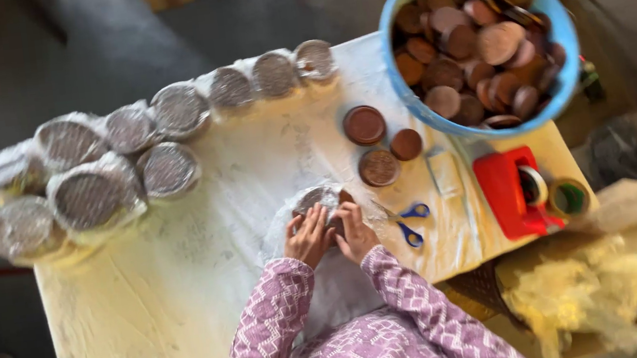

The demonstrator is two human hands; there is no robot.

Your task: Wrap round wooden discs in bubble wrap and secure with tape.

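My left hand (308,236) and my right hand (356,231) are both pressed around a round brown disc wrapped in clear plastic film (320,199) on the table (188,298). The fingers of each hand fold over the wrap at its near edge. Both arms wear purple patterned sleeves. Three bare brown discs (375,146) lie just beyond the hands. Blue-handled scissors (411,222) rest right of my right hand.
Several plastic-wrapped disc stacks (96,192) line the table's far left and back edge. A blue tub (479,41) full of brown discs stands at the back right. A red tape dispenser (513,190) and tape roll (568,197) sit on the right. Crumpled plastic (602,282) lies beyond the right edge.
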